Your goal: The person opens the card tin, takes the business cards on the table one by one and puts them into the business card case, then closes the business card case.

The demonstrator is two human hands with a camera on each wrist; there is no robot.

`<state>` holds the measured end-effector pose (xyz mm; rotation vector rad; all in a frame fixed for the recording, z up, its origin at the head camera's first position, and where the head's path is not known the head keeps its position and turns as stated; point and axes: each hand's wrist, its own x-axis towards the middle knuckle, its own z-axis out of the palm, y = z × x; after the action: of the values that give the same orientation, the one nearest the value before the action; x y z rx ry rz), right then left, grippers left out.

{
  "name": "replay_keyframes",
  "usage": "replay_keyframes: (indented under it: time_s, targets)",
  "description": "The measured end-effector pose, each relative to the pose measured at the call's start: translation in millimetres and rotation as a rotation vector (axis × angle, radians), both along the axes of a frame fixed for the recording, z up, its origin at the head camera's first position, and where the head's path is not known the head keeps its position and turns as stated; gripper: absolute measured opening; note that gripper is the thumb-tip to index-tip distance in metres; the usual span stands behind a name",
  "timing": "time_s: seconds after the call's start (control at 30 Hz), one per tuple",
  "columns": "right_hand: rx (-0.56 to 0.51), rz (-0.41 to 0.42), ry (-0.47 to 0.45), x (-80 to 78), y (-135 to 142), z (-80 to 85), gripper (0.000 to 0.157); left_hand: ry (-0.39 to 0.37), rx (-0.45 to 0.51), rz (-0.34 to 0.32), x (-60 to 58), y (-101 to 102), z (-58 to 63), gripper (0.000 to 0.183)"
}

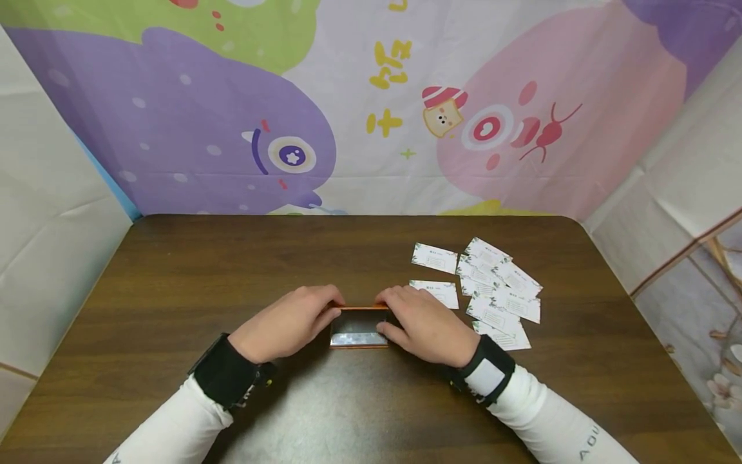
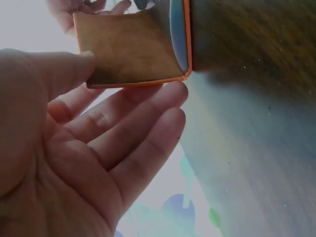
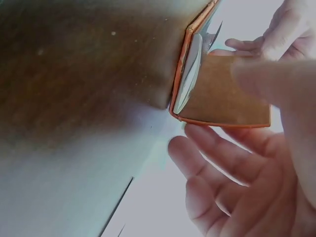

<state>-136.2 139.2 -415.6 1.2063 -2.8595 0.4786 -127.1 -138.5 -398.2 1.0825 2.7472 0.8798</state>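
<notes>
A small orange-edged card holder (image 1: 359, 321) stands partly unfolded on the table in front of me. One cover is raised, with its brown inner face (image 2: 129, 48) toward me, and the other lies on the tabletop. Clear plastic sleeves (image 3: 190, 79) bulge at the fold. My left hand (image 1: 290, 322) pinches the raised cover's left edge, thumb on the inner face and fingers behind. At the opposite edge, my right hand (image 1: 431, 327) holds the same cover between thumb and fingers. Just beyond the right hand lies a white printed card (image 1: 437, 294), partly hidden by it.
Several white cards with green leaf prints (image 1: 498, 309) overlap in a loose pile to the right. Another card (image 1: 435, 258) lies apart, left of the pile. A cartoon-printed cloth (image 1: 371, 180) hangs along the back edge of the brown wooden table (image 1: 203, 270).
</notes>
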Motion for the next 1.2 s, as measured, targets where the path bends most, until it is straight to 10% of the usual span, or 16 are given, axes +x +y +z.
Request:
replay_keyframes:
  time_s: [0.4,0.73,1.2]
  targets:
    - [-0.145,-0.128,0.01,-12.1,-7,2.7,0.01,0.046,0.09,0.052,-11.1,-9,-6.4,0.015]
    - [-0.228,-0.183,-0.098,-29.4,-10,-3.2,0.011,0.155,0.02,0.107,0.0,-12,-6.3,0.056]
    - [-0.264,-0.213,-0.212,-38.1,-10,-9.9,0.031,0.199,-0.078,0.005,6.5,-13,-18.2,0.076]
